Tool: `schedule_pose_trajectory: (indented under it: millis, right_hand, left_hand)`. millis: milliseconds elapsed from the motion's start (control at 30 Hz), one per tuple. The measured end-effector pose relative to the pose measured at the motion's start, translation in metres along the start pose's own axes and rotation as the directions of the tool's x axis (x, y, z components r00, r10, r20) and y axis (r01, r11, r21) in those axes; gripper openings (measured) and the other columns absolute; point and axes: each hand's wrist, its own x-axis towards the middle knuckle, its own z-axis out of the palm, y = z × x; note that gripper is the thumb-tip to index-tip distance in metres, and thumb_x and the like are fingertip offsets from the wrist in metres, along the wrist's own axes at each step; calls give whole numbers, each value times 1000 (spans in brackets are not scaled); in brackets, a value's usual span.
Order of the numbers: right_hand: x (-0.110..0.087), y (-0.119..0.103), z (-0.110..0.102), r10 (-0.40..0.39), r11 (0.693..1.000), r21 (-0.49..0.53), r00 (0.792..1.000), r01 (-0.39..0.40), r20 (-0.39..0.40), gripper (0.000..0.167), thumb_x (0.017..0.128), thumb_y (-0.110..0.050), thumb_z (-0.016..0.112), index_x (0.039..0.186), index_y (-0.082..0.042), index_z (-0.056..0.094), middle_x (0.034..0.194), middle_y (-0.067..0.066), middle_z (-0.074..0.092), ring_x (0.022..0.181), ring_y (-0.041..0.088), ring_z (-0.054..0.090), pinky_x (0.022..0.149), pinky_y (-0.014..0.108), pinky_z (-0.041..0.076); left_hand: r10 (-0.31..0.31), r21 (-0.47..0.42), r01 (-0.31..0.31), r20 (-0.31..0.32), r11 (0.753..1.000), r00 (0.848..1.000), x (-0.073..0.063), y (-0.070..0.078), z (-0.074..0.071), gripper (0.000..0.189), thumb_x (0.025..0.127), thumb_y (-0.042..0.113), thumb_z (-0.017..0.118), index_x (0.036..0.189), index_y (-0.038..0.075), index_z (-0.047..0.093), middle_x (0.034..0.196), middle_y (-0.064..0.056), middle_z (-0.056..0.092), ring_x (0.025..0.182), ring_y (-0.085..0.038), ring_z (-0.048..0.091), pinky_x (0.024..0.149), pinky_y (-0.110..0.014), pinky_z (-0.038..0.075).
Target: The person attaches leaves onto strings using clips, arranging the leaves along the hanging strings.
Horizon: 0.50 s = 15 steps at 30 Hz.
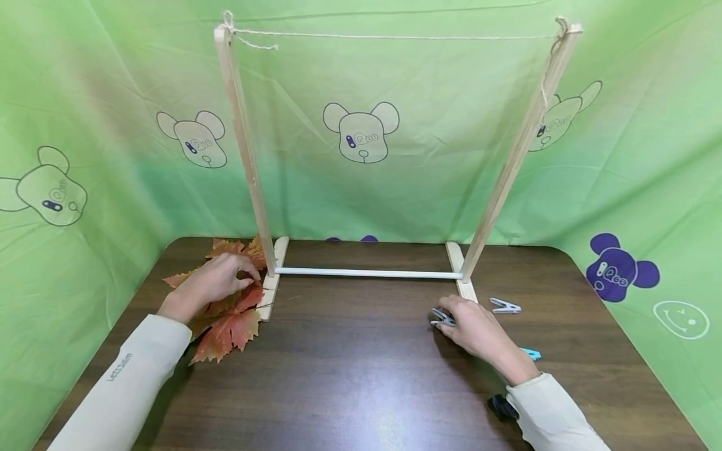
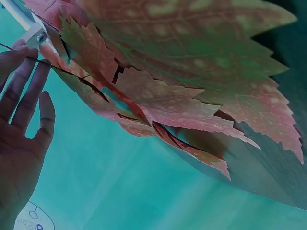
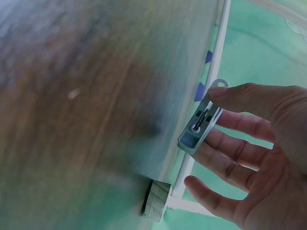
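A brown wood-grain table [image 1: 338, 357] with rounded far corners carries the rack [image 1: 244, 138], set near its far edge; green cloth [image 1: 429, 175] printed with mouse heads hangs behind the rack and to both sides of it, and light glares off the tabletop in front of it.

The left hand [image 1: 217, 280] is at the rack's left foot, among the leaves [image 1: 225, 335], which lie against that foot and beyond it to the left; the right hand [image 1: 479, 329], just in front of the rack's right foot, grips a peg [image 1: 442, 317]; a lilac peg [image 1: 505, 306] lies to the right of that foot, a blue peg [image 1: 530, 354] nearer the person, and a black thing [image 1: 502, 408], unclear in shape, beside the right sleeve [image 1: 555, 413].

The left wrist view shows what the head view hides: thumb and fingers pinch a thin dark stem [image 2: 57, 67], and a screw [image 2: 41, 37] sits by the rack's joint; the right wrist view shows the gripped peg's metal spring and ringed end, held between thumb and fingertips.

The rack's posts are pale, squared wood, splayed outward; a smooth white rod [image 1: 366, 273] joins them low down, knotted twine [image 1: 395, 37] across the top; the leaves are red, orange and green, jagged and veined.
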Motion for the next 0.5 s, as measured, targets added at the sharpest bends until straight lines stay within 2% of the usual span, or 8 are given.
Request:
schedule_pose_trajectory:
  millis: [167, 300, 500]
  right_hand:
    - [1, 0, -1, -15, 1000, 5, 1000, 15, -11, 19, 84, -7, 83, 98, -9, 71, 88, 0, 67, 73, 15, 59, 65, 39, 50]
    - [1, -1, -2, -15, 1000, 2, 1000, 15, -10, 19, 84, -6, 82, 98, -9, 70, 90, 1, 67, 75, 16, 59, 66, 40, 50]
    - [0, -1, -2, -11, 1000, 0, 1000, 11, -18, 20, 83, -6, 82, 99, -8, 70, 91, 1, 68, 76, 15, 59, 66, 40, 50]
  left_hand:
    - [-4, -9, 4, 0, 1000, 1000, 1, 2, -1, 18, 93, -3, 71, 101, 9, 83, 113, -16, 78, 92, -23, 69, 76, -37, 55]
    - [26, 4, -26, -9, 1000, 1000, 1, 2, -2, 18, 93, -4, 73, 99, 9, 83, 109, -14, 79, 100, -29, 73, 79, -40, 59]
    - [77, 21, -77, -24, 997, 997, 0, 2, -6, 19, 91, -6, 74, 100, 8, 84, 105, -11, 81, 95, -26, 75, 75, -36, 58]
